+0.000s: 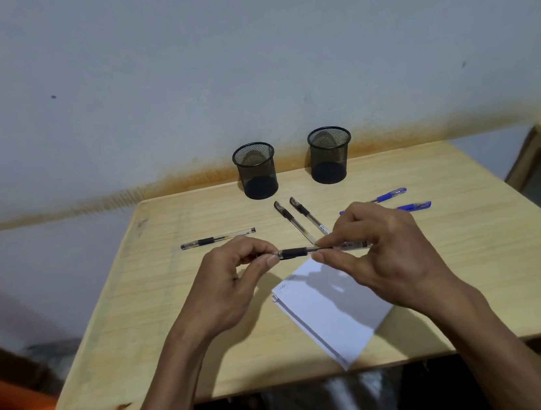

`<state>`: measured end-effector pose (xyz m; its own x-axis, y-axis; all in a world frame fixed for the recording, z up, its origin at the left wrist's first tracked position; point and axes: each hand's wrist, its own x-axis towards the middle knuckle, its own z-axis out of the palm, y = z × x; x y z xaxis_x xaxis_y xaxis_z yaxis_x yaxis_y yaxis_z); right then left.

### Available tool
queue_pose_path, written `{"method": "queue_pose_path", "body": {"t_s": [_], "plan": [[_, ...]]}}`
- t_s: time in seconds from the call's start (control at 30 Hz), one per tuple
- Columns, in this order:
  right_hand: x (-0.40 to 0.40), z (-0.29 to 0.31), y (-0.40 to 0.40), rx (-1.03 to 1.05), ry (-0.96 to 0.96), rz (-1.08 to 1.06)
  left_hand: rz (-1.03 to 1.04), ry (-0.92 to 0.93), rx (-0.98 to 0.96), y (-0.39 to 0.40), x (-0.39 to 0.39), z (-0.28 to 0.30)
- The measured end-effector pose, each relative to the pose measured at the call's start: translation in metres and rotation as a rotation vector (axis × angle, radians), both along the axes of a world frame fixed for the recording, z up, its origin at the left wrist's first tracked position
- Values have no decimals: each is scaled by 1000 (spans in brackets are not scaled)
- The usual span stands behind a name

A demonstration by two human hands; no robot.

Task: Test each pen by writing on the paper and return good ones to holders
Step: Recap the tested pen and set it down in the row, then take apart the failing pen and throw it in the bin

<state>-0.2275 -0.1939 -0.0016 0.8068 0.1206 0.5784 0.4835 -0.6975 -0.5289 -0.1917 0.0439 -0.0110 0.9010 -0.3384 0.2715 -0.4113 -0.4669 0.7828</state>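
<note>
A folded white paper (pixel 329 310) lies near the table's (pixel 140 323) front edge, with faint scribbles on its far corner. Above it, the left hand (pixel 233 277) pinches one end of a black pen (pixel 299 252), perhaps its cap, while the right hand (pixel 377 249) pinches the clear barrel. Five more pens lie beyond. Two mesh holders (pixel 255 171) (pixel 330 154) stand at the back edge.

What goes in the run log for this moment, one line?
both hands grip clear black-grip pen above white paper | two black mesh holders empty | five pens on wooden table
</note>
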Motion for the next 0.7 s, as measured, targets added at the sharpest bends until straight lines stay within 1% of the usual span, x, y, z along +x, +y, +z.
{"method": "queue_pose_path", "body": {"t_s": [0.1, 0.23, 0.43, 0.6, 0.7], "plan": [[4, 0, 5, -152, -61, -68, 6, -3, 2, 1, 4, 2], [7, -4, 8, -232, -98, -101, 12, 5, -5, 2, 6, 2], [7, -18, 12, -195, -80, -93, 26, 5, -47, 1, 5, 0], [6, -19, 13, -206, -70, -108, 8, -19, -61, -4, 6, 4], [3, -18, 8, -180, -61, -113, -22, -31, -59, -11, 4, 8]]}}
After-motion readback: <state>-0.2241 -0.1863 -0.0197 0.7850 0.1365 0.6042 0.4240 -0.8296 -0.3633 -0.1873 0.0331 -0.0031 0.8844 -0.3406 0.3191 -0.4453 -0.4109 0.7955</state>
